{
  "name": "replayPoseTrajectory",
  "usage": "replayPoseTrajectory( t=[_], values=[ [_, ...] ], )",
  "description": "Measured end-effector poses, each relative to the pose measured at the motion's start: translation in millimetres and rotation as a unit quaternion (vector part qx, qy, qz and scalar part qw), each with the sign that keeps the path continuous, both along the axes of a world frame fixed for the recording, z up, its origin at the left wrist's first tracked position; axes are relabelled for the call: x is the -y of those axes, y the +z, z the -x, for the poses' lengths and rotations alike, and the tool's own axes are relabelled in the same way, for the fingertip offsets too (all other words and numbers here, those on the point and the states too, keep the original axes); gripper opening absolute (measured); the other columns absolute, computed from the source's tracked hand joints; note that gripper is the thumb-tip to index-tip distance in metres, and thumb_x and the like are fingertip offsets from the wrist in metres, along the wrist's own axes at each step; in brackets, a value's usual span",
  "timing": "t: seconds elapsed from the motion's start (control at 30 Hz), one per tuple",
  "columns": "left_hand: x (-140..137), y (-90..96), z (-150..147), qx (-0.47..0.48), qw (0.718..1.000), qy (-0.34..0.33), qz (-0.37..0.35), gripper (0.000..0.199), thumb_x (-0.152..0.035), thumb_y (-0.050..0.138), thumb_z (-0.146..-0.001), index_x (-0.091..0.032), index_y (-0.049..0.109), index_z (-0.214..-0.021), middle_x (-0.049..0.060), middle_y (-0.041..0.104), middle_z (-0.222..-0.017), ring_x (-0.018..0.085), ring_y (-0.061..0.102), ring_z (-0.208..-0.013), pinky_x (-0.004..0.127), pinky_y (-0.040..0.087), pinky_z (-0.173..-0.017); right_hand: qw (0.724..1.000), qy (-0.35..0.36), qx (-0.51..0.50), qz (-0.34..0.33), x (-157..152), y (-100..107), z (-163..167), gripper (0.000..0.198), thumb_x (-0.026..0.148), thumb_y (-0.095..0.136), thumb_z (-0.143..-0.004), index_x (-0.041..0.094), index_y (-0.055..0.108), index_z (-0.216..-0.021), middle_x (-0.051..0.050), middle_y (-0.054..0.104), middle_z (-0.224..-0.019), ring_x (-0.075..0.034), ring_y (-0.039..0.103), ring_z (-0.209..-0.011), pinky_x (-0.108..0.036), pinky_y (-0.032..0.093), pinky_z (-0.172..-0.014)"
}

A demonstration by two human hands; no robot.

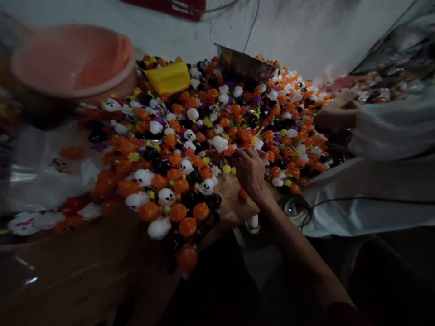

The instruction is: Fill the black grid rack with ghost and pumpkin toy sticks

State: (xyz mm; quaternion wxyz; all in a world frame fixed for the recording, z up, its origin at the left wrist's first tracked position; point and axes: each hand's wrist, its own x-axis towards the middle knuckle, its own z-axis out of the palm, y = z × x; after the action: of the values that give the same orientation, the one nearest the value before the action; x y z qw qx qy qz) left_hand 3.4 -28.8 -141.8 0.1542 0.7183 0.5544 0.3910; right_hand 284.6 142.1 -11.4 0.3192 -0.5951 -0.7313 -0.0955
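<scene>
A broad heap of small glossy plastic pieces (pixel 204 117), orange pumpkin shapes, white ghosts and skulls, black and purple ones, covers the table. My right hand (pixel 251 170) reaches into its near side, fingers bent and pressed down among the pieces. Its fingertips are beside an orange piece (pixel 229 150) and a white piece (pixel 220 144); what they pinch, if anything, is hidden. Brown paper (pixel 234 199) lies under my right wrist. Toward me juts a cluster of pumpkins (pixel 178 213), ghosts and black pieces. My left forearm shows dimly below it; the left hand is hidden in shadow.
At the back left stands a pink basin (pixel 74 86). A yellow scoop (pixel 170 78) and a metal bowl (pixel 246 63) rest on the heap. To the right, a co-worker's hand (pixel 340 108) works near a white sheet (pixel 367 194) crossed by a black cable.
</scene>
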Motion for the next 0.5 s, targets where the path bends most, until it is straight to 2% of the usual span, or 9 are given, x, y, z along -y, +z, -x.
replayPoseTrajectory(
  t=[0.13,0.23,0.37,0.5],
  values=[
    [21,20.4,-13,-0.116,0.991,0.036,-0.052,0.026,-0.043,0.067,-0.089,-0.024,0.071,-0.107,0.012,0.075,-0.103,0.038,0.068,-0.105,0.054,0.056,-0.091,0.995,0.053,-0.087,0.010,87,-27,-29,0.014,0.030,0.062,-0.097,0.020,0.070,-0.092,-0.002,0.070,-0.084,-0.015,0.060,-0.072,-0.033,0.041,-0.080],
    [21,25.7,-15,-0.115,0.991,0.030,-0.056,0.029,-0.044,0.068,-0.091,-0.021,0.071,-0.108,0.013,0.076,-0.106,0.035,0.069,-0.107,0.050,0.056,-0.095,0.984,0.049,-0.164,0.049,126,-46,-28,0.010,0.031,0.066,-0.092,0.020,0.065,-0.093,0.000,0.067,-0.080,-0.014,0.056,-0.064,-0.028,0.043,-0.067],
    [23,24.2,-14,-0.091,0.995,0.028,-0.018,0.028,-0.045,0.068,-0.092,-0.019,0.074,-0.101,0.011,0.077,-0.101,0.030,0.072,-0.099,0.042,0.059,-0.089,0.978,0.047,-0.188,0.083,145,-62,-13,0.008,0.025,0.065,-0.086,0.022,0.061,-0.091,0.000,0.066,-0.077,-0.014,0.055,-0.063,-0.027,0.046,-0.064],
    [26,26.7,-16,-0.090,0.995,0.030,0.000,0.027,-0.044,0.069,-0.092,-0.020,0.074,-0.103,0.009,0.078,-0.105,0.029,0.072,-0.102,0.041,0.059,-0.093,0.976,0.076,-0.178,0.103,146,-69,1,0.005,0.021,0.063,-0.087,0.021,0.061,-0.091,-0.002,0.066,-0.081,-0.016,0.060,-0.070,-0.029,0.050,-0.070]
  ],
)
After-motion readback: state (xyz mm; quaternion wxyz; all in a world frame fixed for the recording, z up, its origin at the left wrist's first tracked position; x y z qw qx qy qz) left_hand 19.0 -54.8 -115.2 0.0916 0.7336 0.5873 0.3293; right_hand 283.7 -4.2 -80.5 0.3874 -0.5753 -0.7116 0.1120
